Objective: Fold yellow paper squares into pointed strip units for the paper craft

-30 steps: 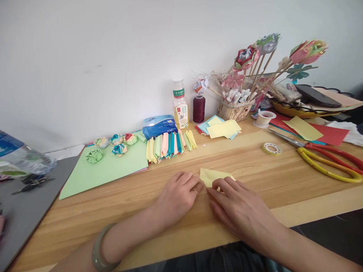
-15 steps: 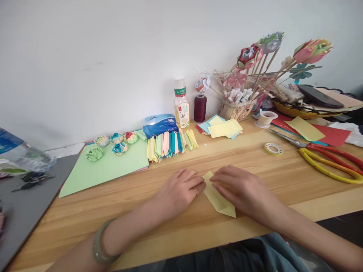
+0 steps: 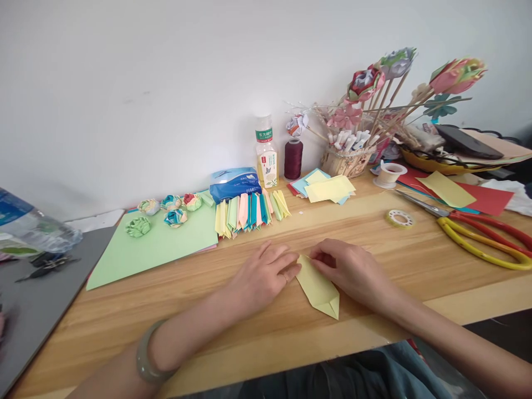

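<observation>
A pale yellow sheet of paper (image 3: 318, 282) lies slantwise on the wooden table, its near end folded to a point with a small creased flap. On its upper left edge rest the fingertips of my left hand (image 3: 266, 277), which lies open with the fingers stretched and partly apart. My right hand (image 3: 353, 271) is closed in a pinch at the paper's upper right edge. Its fingers hide that corner. Beyond my hands stands a row of folded paper strips (image 3: 249, 213) in yellow, green, pink and blue.
Folded paper flowers (image 3: 175, 218) sit on green sheets (image 3: 120, 260) at left. Behind are a tissue pack (image 3: 235, 184), a bottle (image 3: 266, 158), a thread spool (image 3: 293, 159) and loose paper (image 3: 330, 188). Large scissors (image 3: 477, 235) and a tape roll (image 3: 399, 218) lie right.
My right hand has drawn its fingers together at the paper's upper edge, uncovering more of the sheet. The paper has shifted slightly left, and its folded flap now shows clearly.
</observation>
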Demonstrator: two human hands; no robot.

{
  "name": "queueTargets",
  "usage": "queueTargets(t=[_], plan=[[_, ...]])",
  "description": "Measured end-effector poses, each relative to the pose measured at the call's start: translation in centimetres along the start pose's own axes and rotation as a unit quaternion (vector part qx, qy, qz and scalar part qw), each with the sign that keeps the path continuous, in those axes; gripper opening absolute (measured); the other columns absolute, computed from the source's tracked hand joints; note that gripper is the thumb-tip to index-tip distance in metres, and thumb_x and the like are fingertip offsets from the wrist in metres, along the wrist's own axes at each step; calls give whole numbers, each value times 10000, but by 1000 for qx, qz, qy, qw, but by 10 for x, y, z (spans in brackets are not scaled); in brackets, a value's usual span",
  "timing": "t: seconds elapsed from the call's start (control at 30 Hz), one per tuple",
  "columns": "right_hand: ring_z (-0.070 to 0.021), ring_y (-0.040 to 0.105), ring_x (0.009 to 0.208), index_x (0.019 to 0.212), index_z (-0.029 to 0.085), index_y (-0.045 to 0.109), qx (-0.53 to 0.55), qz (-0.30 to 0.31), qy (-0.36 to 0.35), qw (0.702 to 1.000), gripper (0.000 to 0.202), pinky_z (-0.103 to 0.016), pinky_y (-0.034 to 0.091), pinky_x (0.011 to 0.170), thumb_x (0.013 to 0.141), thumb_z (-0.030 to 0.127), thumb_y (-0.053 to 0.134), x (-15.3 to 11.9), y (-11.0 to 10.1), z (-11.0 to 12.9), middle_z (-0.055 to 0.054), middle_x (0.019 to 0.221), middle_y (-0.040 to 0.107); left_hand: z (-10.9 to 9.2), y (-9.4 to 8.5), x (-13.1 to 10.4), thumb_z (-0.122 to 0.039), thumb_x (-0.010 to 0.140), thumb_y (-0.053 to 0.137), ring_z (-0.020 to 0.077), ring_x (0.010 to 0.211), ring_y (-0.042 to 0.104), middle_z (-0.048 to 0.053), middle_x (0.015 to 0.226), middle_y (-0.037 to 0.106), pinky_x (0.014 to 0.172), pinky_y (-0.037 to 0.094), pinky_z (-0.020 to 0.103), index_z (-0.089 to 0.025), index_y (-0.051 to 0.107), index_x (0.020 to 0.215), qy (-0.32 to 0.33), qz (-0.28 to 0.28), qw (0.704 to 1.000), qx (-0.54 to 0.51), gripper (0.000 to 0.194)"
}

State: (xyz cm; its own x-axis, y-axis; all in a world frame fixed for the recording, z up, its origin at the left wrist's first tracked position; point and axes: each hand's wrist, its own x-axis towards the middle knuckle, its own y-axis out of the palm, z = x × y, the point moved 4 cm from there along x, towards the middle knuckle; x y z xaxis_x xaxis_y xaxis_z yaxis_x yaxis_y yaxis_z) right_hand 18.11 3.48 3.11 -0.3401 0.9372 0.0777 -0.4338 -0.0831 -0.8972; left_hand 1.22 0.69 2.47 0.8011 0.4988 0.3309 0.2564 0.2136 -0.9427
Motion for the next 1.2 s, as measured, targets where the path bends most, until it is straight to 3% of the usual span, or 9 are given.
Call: queueTargets(t=[0.2, 0.33, 0.47, 0.87, 1.03, 1.2], plan=[[-185, 582, 768, 862, 177, 644, -73, -75, -191, 976, 185, -280, 449, 630, 882, 148, 462, -12, 5, 8, -53, 808, 624, 5, 4, -1, -90, 943, 318, 286, 1293, 340, 69, 1324, 510, 1025, 327, 511, -155, 528, 1231, -3, 41, 999, -25, 362], [-190, 565, 779, 888, 166, 645, -104, -86, -238, 962, 194, -290, 462, 633, 893, 139, 453, -16, 6, 9, -66, 837, 617, 8, 6, 0, -32, 900, 319, 268, 1364, 219, 38, 1389, 445, 1049, 304, 496, -157, 478, 1283, 7, 73, 996, -52, 433], [-195, 553, 792, 925, 155, 635, -117, -79, -253, 957, 188, -299, 469, 635, 899, 138, 450, -17, 7, 8, -73, 860, 608, 13, 8, 1, 17, 837, 331, 248, 1384, 162, 20, 1389, 445, 1067, 278, 477, -141, 445, 1310, 16, 98, 992, -80, 512], [-206, 539, 812, 1002, 145, 617, -87, -51, -260, 960, 216, -340, 481, 679, 898, 137, 428, -24, 7, 3, -94, 912, 598, 18, 8, 2, 36, 805, 350, 255, 1347, 253, -4, 1369, 470, 1075, 232, 506, -181, 461, 1299, 13, 119, 987, -103, 551], [-197, 575, 811, 933, 175, 611, -53, -60, -213, 974, 238, -334, 492, 690, 890, 124, 383, -39, -10, -10, -81, 894, 602, 18, 7, 0, 17, 820, 370, 254, 1297, 328, 4, 1320, 526, 1058, 250, 521, -194, 503, 1259, 11, 80, 993, -83, 505], [-196, 608, 842, 1023, 230, 572, -13, -88, -190, 978, 191, -307, 504, 688, 886, 194, 444, -59, -20, -14, -74, 953, 617, 7, 0, -3, -98, 888, 431, 254, 1143, 480, 44, 1108, 651, 1034, 281, 509, -185, 617, 1110, 8, -18, 999, -25, 303]])
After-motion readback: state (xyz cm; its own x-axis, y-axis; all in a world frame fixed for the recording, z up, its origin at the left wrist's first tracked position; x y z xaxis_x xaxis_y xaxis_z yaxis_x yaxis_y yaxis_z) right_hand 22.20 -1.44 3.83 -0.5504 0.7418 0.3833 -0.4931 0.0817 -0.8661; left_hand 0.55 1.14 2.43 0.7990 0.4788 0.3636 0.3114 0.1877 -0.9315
